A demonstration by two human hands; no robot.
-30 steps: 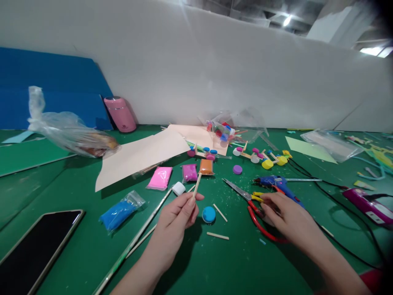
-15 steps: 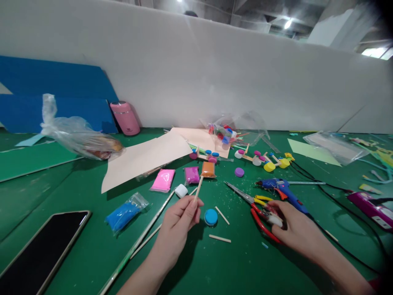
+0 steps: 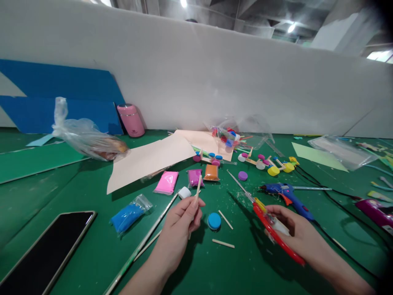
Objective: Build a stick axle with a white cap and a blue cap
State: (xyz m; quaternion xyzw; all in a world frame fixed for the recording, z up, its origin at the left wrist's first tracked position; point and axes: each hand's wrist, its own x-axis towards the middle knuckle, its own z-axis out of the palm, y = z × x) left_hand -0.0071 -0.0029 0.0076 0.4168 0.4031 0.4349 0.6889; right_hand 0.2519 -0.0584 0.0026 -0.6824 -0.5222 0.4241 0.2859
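Observation:
My left hand (image 3: pixel 181 219) pinches a thin wooden stick (image 3: pixel 198 187) that points up and away over the green table. My right hand (image 3: pixel 290 231) is closed round the red handles of a pair of scissors (image 3: pixel 267 215), lifted off the table with the blades pointing up and to the left. A blue round cap (image 3: pixel 214 221) lies between the hands, with two short stick pieces (image 3: pixel 223 243) beside it. A blue glue gun (image 3: pixel 287 193) rests just behind my right hand.
Small clay packets, blue (image 3: pixel 129 214), pink (image 3: pixel 166 182), magenta and orange (image 3: pixel 211 172), lie behind my left hand. A phone (image 3: pixel 43 252) lies at the near left. Beige paper (image 3: pixel 150 159), a plastic bag (image 3: pixel 86 139), a pink bottle (image 3: pixel 131 120) and stick-and-cap models (image 3: pixel 267 164) fill the back.
My right hand has closed on the scissors and lifted them off the table. The left hand has kept hold of the stick. The view has shifted slightly.

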